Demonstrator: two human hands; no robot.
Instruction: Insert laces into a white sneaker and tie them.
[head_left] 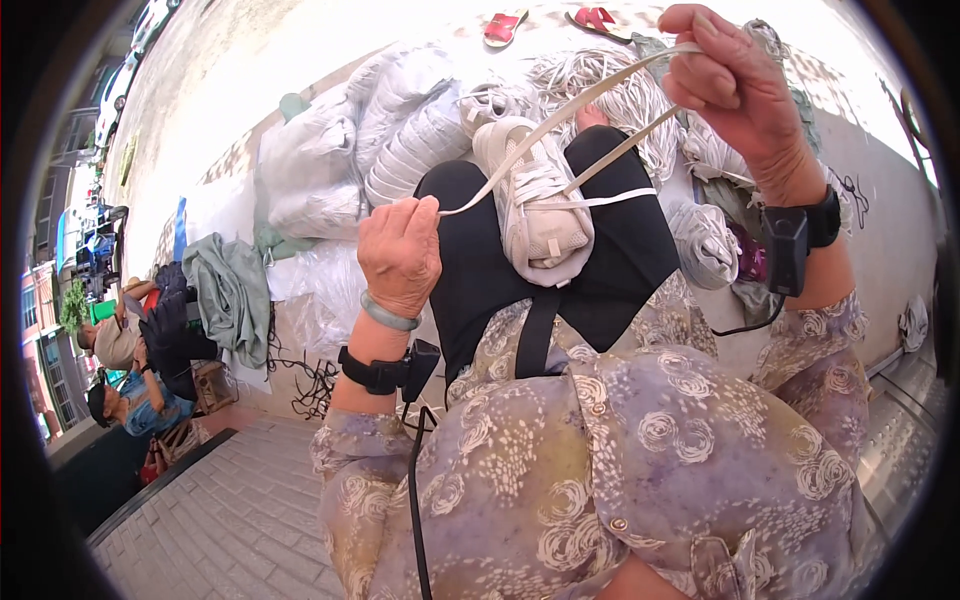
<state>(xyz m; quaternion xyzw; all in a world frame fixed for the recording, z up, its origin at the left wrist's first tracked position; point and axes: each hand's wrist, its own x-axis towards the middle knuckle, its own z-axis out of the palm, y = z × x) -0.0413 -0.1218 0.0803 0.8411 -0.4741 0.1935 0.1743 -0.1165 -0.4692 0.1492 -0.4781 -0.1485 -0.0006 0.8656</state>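
A white sneaker (545, 245) rests on my lap between my black-clad thighs, its toe toward me. White lacing crosses its upper, and a loose lace end lies to its right. My left hand (400, 252) is closed at the left of the shoe, pinching a flat off-white shoelace (560, 118). Raised at the upper right, my right hand (730, 95) also grips the lace. From there one stretch slants to my left hand and another runs down to the shoe. My fingertips partly hide the lace where I hold it.
Plastic-wrapped bundles of white shoes (310, 150) lie at the far left. Beyond my knees is a heap of loose white laces (645, 120). Another white shoe (703, 243) sits to the right. Red slippers (505, 28), a green cloth (228, 290) and a seated person (160, 400) are farther off.
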